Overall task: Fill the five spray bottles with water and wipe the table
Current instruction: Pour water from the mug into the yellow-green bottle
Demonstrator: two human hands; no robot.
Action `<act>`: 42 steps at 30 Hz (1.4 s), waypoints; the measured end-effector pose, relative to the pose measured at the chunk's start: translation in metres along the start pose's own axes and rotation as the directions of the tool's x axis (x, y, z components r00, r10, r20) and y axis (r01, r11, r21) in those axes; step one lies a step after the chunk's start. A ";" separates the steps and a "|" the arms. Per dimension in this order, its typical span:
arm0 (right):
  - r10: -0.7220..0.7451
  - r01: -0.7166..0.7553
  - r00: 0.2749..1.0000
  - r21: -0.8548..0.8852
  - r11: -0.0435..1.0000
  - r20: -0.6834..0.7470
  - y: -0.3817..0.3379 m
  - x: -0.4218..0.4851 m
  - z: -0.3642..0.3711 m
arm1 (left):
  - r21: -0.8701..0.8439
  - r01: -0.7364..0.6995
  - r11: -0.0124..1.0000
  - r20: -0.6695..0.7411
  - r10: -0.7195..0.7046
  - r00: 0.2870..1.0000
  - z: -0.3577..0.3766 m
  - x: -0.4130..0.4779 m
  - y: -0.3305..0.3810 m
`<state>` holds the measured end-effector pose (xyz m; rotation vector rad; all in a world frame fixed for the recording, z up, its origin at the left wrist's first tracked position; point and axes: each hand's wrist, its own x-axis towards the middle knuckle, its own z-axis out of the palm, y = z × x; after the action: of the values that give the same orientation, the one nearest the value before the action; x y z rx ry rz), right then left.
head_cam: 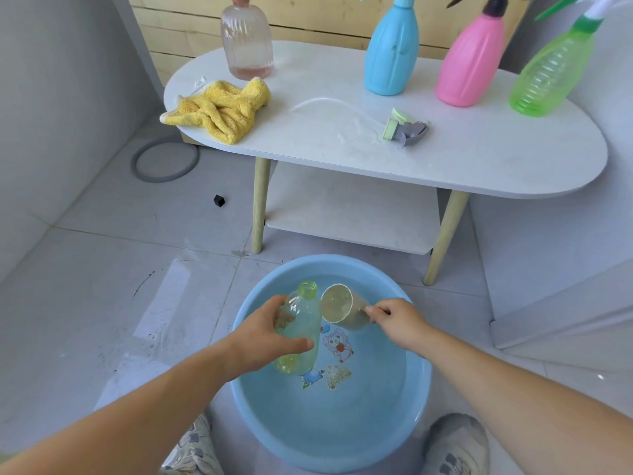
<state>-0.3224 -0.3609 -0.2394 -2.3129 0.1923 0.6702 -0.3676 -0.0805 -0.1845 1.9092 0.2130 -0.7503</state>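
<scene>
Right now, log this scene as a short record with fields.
left grip: holds uncapped green bottle, tilted, over the basin
right grip: holds clear cup, tipped beside the bottle's mouth
basin: blue, on the floor, water inside
table: yellow cloth, detached spray head, clear bottle, blue bottle, pink bottle, green spray bottle
wiping: not yet begun
</scene>
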 end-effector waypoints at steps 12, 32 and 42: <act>-0.127 0.158 0.986 0.393 0.906 -0.104 -0.082 -0.068 -0.075 | 0.238 -0.122 0.964 -0.011 0.128 0.992 -0.038 -0.027 0.052; -0.346 0.481 0.849 0.313 0.819 -0.399 -0.137 -0.157 -0.157 | 0.226 -0.285 0.932 0.008 0.291 0.957 -0.048 -0.057 0.118; -0.376 0.484 0.817 0.165 0.860 -0.438 -0.141 -0.168 -0.156 | 0.219 -0.298 0.929 -0.033 0.312 0.950 -0.029 -0.053 0.114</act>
<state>-0.3567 -0.3709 0.0273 -2.0914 -0.0667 -0.0603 -0.3454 -0.0972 -0.0585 2.1072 -0.1285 -0.5142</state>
